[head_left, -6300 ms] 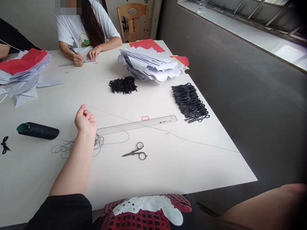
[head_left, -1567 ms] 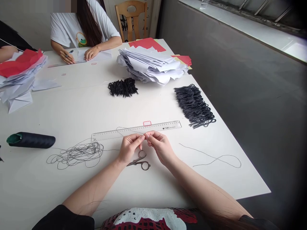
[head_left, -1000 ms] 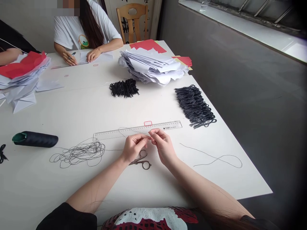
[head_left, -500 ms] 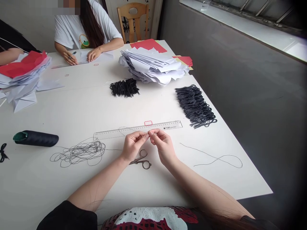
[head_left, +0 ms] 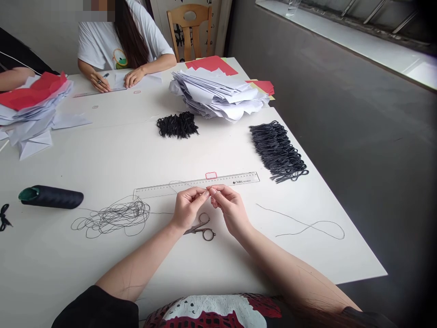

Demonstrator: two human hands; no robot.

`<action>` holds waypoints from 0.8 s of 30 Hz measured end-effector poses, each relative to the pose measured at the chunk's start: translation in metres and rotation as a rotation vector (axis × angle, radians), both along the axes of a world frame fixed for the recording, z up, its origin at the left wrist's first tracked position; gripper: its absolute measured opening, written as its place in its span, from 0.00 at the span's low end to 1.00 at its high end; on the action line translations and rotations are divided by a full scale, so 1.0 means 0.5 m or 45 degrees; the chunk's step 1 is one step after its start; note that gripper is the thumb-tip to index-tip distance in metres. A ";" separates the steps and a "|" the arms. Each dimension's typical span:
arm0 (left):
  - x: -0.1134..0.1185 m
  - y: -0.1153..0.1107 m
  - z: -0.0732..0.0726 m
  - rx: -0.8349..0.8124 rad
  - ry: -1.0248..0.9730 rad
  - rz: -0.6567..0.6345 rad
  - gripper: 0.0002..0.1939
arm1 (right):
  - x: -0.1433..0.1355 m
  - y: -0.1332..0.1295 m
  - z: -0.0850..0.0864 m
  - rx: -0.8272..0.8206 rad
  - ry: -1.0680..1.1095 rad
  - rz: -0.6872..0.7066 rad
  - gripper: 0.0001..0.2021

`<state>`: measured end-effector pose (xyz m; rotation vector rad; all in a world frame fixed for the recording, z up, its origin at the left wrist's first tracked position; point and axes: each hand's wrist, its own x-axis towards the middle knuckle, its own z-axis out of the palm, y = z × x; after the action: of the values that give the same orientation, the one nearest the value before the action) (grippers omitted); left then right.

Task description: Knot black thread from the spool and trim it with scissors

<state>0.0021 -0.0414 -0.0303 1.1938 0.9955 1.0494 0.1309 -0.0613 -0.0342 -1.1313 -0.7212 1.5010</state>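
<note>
My left hand [head_left: 191, 205] and my right hand [head_left: 227, 205] meet fingertip to fingertip over the ruler's front edge. Both are closed in a pinch on dark thread; the bit between the fingertips is mostly hidden. From my left hand the thread leads back to a loose tangle of thread [head_left: 116, 216] on the table. The clear plastic ruler [head_left: 246, 179] lies just beyond my hands. Folding scissors [head_left: 208, 234] rest below, between my wrists, with their blades partly behind my left wrist. A cut length of thread [head_left: 327, 223] curves to the right.
A dark thread spool [head_left: 51, 197] lies at left near a small black cord bundle [head_left: 4, 217]. Black looped cords form one pile [head_left: 177, 125] beyond the ruler and another pile [head_left: 278, 150] at right. White papers [head_left: 218, 93] are stacked farther back. Across the table, a person [head_left: 126, 50] writes.
My pinched fingertips have shifted very slightly to the left. Everything else on the table stays in place.
</note>
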 end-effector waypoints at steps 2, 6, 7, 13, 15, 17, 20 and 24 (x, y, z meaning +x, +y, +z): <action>0.000 -0.001 0.000 0.010 0.012 -0.003 0.12 | 0.001 0.001 0.000 0.001 -0.003 -0.005 0.12; -0.001 -0.002 -0.007 0.045 0.036 -0.035 0.11 | 0.002 0.001 0.000 0.002 -0.020 -0.006 0.13; -0.001 -0.003 -0.009 0.060 0.035 -0.048 0.11 | 0.002 0.001 0.000 0.004 -0.027 -0.008 0.13; -0.002 -0.008 -0.018 0.166 0.106 -0.051 0.12 | 0.000 -0.001 0.001 0.028 -0.011 -0.013 0.12; -0.003 -0.010 -0.021 0.187 0.155 -0.037 0.12 | -0.001 -0.002 0.000 0.031 -0.001 -0.006 0.12; -0.003 -0.011 -0.022 0.193 0.178 -0.031 0.13 | -0.001 -0.002 -0.001 0.022 0.002 -0.003 0.12; -0.004 -0.009 -0.022 0.149 0.168 -0.026 0.14 | 0.000 -0.001 -0.001 0.003 0.009 -0.008 0.12; -0.004 -0.007 -0.019 -0.034 0.050 -0.067 0.13 | 0.002 0.000 0.001 -0.009 0.014 -0.025 0.12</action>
<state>0.0003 -0.0447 -0.0399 1.2171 1.0003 0.9716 0.1318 -0.0612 -0.0338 -1.1316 -0.6961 1.4931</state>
